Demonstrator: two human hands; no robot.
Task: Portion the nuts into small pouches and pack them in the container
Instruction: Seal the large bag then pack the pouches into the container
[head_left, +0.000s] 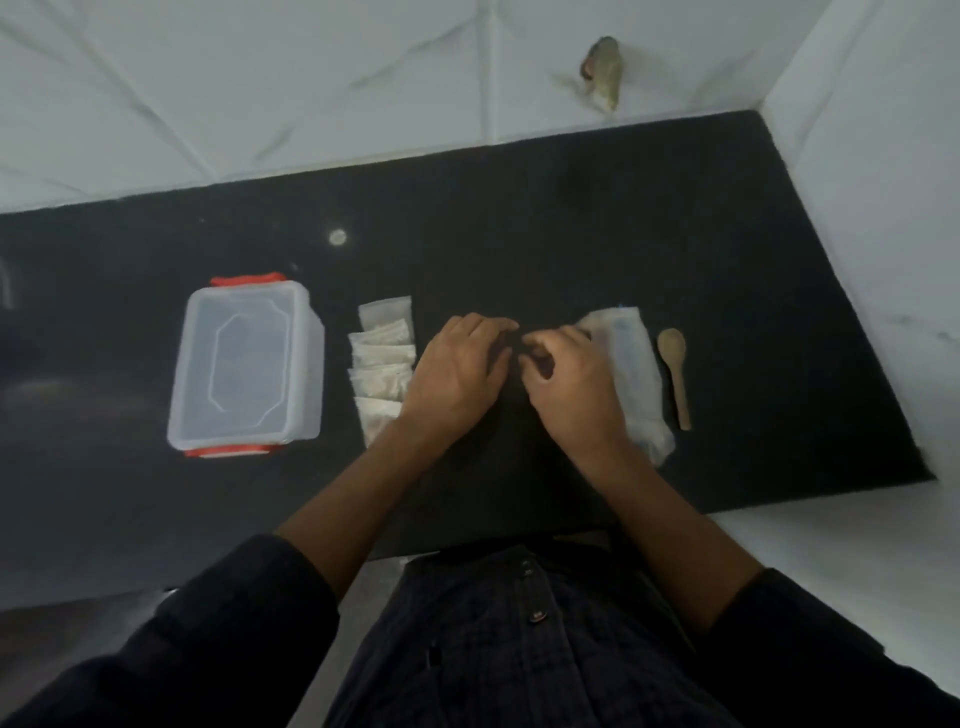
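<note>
The black tabletop (675, 218) ran from the left frame edge to a white wall on the right; its far edge met a marbled white backsplash (260, 104), and its near edge stopped just ahead of the person's shirt. Wide bare surface lay behind the things, toward the backsplash, and more between the spoon (674, 371) and the right wall.

The container (244, 366), clear plastic with red clips at its far and near ends, sat left of centre, lid on as far as the blur allowed. Just to its right, apart from it, a column of small pouches (382, 364) overlapped one another, the nearest partly hidden under the left wrist. On the right a larger whitish bag (636, 374) lay lengthwise, with the wooden spoon just beside it, bowl pointing away.

Both hands met at the middle of the tabletop. The left hand (460, 371) lay palm down, its fingers (488, 325) bent and close together. The right hand (566, 376) had its fingers (545, 343) curled, tips almost touching the left's. Whatever they pinched between them was dark against the dark surface; I could not tell what it was, nor whether either hand truly gripped it. The right hand's back overlapped the bag's left edge.
</note>
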